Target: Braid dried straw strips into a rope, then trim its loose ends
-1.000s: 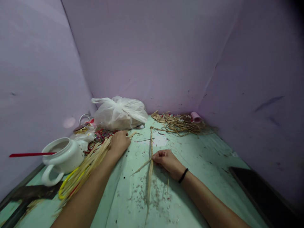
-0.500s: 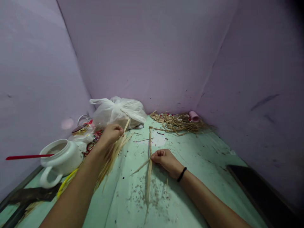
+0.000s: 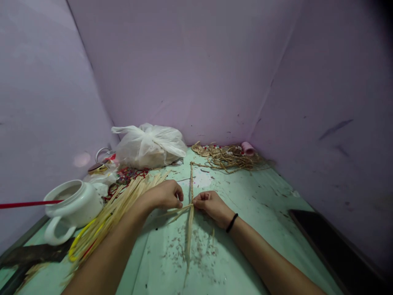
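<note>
A long braided straw strand (image 3: 190,180) lies lengthwise on the green table (image 3: 251,213). My right hand (image 3: 211,205) is closed, pinching the braid at its working end where loose straw strips (image 3: 188,241) trail toward me. My left hand (image 3: 167,194) is closed on a thin straw strip (image 3: 176,211), holding it against the braid right beside my right hand. A bundle of straw strips (image 3: 123,203) lies just left of my left forearm.
A white ceramic pot (image 3: 73,205) with a red stick (image 3: 27,203) stands at the left, yellow loops (image 3: 80,241) beside it. A white plastic bag (image 3: 150,145), beads and a jar sit at the back left, tangled braided cord (image 3: 229,159) and a pink spool (image 3: 247,148) at the back.
My left hand lifted a straw strip off the bundle at the left and brought it right to the braid. My right hand has stayed on the braid.
</note>
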`<state>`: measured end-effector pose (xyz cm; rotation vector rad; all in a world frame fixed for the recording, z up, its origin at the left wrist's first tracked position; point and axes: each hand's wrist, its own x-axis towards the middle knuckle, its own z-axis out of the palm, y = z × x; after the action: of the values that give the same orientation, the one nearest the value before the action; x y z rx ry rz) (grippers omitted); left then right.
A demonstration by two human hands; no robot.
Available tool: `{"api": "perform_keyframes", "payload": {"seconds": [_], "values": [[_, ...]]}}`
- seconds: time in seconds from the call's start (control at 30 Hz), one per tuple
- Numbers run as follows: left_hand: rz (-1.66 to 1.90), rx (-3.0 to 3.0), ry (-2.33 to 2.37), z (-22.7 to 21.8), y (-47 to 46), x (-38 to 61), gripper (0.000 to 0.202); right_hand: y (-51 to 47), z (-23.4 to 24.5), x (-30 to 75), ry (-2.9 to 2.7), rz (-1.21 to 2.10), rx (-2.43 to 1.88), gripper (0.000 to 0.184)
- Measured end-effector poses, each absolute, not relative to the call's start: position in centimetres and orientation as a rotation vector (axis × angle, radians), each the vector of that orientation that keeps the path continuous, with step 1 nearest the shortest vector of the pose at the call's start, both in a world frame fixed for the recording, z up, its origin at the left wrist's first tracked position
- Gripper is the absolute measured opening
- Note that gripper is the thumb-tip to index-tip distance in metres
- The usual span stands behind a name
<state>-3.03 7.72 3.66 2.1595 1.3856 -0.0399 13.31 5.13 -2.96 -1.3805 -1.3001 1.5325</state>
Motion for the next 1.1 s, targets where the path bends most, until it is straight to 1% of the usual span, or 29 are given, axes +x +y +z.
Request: {"api": "perform_keyframes", "payload": {"seconds": [0.1, 0.2, 0.3, 0.43, 0.73, 0.97, 1.1], "values": [[0.060, 2.159, 1.344, 2.4, 7.6, -2.3, 0.025, 5.1, -3.0, 13.4, -1.306, 1.522, -1.368, 0.010], [0.125, 2.101, 1.346, 1.4, 7.8, -2.1, 0.020, 5.1, -2.9, 13.4, -1.297, 1.532, -1.394, 0.010], [0.173, 2.032, 1.420, 1.3, 8.1, -2.3, 0.017, 5.0, -2.6, 13.3, -1.292, 1.538, -1.406, 0.012], [0.159, 1.916, 1.470, 1.6, 8.0, -2.2, 0.014, 5.0, -2.6, 13.3, -1.285, 1.548, -1.392, 0.011], [0.151, 1.569, 1.311, 1.0, 7.8, -1.8, 0.009, 5.0, -2.5, 13.3, -1.289, 1.533, -1.395, 0.011], [0.162, 1.372, 1.453, 0.8, 7.9, -1.1, 0.007, 5.0, -2.5, 13.1, -1.260, 1.521, -1.377, 0.010], [0.202, 1.256, 1.459, 0.9, 7.6, -0.6, 0.007, 5.2, -2.9, 13.1, -1.256, 1.502, -1.364, 0.008]]}}
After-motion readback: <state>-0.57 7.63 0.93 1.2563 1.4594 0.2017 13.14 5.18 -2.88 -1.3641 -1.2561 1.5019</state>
